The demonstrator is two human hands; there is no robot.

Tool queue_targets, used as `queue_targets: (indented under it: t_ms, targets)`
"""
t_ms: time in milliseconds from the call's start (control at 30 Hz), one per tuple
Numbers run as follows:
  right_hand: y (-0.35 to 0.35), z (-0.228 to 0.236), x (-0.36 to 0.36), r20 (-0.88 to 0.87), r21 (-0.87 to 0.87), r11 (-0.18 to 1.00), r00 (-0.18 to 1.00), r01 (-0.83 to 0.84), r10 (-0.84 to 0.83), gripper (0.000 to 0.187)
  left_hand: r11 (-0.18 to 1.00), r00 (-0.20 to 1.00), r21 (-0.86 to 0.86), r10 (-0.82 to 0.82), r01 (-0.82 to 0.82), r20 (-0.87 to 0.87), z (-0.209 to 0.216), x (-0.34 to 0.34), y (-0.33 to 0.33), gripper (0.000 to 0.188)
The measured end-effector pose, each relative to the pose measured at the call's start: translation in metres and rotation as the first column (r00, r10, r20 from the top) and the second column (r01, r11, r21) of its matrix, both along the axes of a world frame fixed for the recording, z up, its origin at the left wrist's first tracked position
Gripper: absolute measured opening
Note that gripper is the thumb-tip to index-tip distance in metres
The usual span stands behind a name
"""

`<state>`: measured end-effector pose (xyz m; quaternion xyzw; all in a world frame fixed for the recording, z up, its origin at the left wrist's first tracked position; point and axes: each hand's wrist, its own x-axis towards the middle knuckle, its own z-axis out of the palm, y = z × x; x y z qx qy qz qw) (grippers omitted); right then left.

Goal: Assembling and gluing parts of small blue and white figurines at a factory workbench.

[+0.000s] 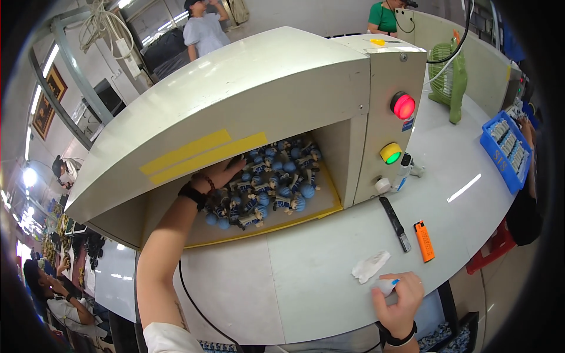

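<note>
Left hand: reaches past the opening's upper edge at the centre of the frame; the left hand (222, 175) is over the figurines, palm down. Its fingertips run in among them, so I cannot tell whether it grips one.
Right hand: at the lower right of the frame, the right hand (405, 303) is closed, thumb and fingers pinching a small pale object (385, 286) with a bright blue spot; what it is cannot be made out.
Figurines: the figurines (273, 176) lie heaped in mid-frame, round light-blue heads and dark-blue and white bodies, smooth and glossy, tumbled at all angles.
Hood: the cream hood (253, 76) has a smooth painted, curved top; yellow tape (206, 156) crosses its front.
Opening's edges: the hood's lip above, a flat side wall (340, 156) at right and a yellow-taped floor edge (265, 232) below leave a wide, low mouth, with the left forearm entering at its left part.
Tabletop: the smooth pale tabletop (318, 282) spreads from the opening to its curved edge at lower right.
Near the right hand: a crumpled, soft white tissue (371, 266) just beside it, then a flat orange lighter (424, 241) and a slim black cutter (394, 223) farther up.
Control panel: a round red lamp (404, 106) and a green one (391, 154) glow, right of centre.
Right rim: a blue plastic crate (509, 179) with upright walls stands at the table's edge.
</note>
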<state>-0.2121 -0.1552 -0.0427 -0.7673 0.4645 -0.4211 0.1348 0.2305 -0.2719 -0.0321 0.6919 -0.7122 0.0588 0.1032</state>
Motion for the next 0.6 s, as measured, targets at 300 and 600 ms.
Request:
queue_targets:
  t_ms: [300,600]
  targets:
    - [-0.002,0.0,-0.001,-0.006,-0.017,1.0,1.0,0.007,-0.007,0.015,0.996,0.997,0.024,-0.081,0.081,0.007,-0.012,0.02,-0.005,0.036]
    - [-0.001,0.002,-0.005,-0.015,-0.043,0.999,1.0,-0.006,0.006,0.016,0.997,0.997,0.022,-0.067,0.068,-0.048,0.033,-0.028,0.027,0.042]
